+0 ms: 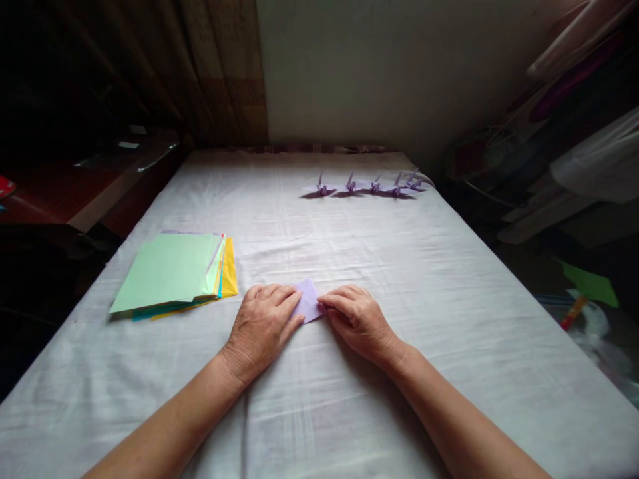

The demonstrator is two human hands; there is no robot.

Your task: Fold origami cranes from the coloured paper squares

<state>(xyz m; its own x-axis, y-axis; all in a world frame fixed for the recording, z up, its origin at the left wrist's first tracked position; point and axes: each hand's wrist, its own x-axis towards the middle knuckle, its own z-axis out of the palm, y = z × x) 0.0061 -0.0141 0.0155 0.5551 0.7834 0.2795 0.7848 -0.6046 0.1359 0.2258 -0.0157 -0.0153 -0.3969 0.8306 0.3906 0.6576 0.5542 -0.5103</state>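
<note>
While both hands press flat on it, a lilac folded paper [308,301] lies on the white-sheeted bed [449,299].
The left hand [262,327] covers its left part and the right hand [357,318] pins its right edge, fingers extended, gripping nothing. One stack of coloured sheets [172,273] lies to the left; about five purple paper cranes [369,186] line the far edge, the last ones overlapping and hard to count.
</note>
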